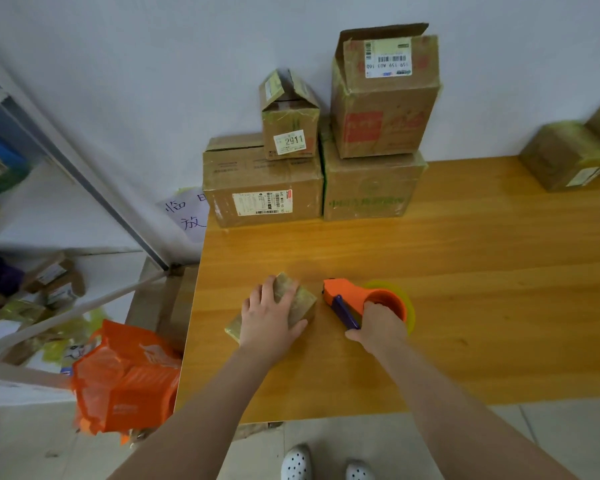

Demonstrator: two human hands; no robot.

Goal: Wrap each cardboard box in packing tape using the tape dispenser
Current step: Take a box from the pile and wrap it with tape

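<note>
Left hand [272, 318] pressing flat on small taped box [300, 301] near table [465, 271] front-left corner; right hand [378, 327] gripping orange tape dispenser [352, 297] just beside.

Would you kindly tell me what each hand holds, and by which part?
Right hand grips the tape dispenser by its handle; left hand only presses on the small box.

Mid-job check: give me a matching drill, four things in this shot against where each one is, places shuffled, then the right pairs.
Things:
1 small box
2 tape dispenser
3 orange bag
4 box marked 2911

Places:
A off the table, to its left
B under the left hand
C on top of a bigger box
D held by the right hand

Pairs: 1-B, 2-D, 3-A, 4-C.
</note>
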